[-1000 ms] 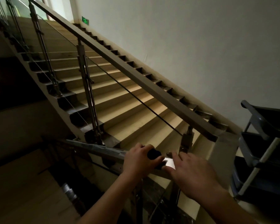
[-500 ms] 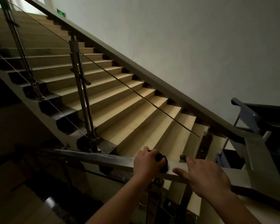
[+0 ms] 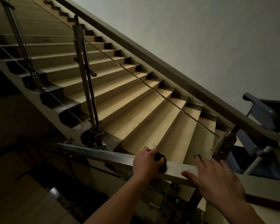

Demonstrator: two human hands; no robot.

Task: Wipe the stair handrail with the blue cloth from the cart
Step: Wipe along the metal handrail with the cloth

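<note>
You are bunching the cloth (image 3: 160, 159), likely soft and light, in your left hand (image 3: 145, 164) atop the handrail (image 3: 178, 171); your right hand (image 3: 217, 180) is lying spread open alongside.

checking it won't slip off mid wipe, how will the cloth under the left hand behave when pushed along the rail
Probably floppy: the cloth sits bunched into a wad under the left hand. Likely light, since one hand covers it. It should slide easily, as the handrail top looks flat and smooth.

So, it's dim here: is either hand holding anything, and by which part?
The left hand grips the cloth, bunched in its fist, on the handrail; the right hand holds nothing.
</note>
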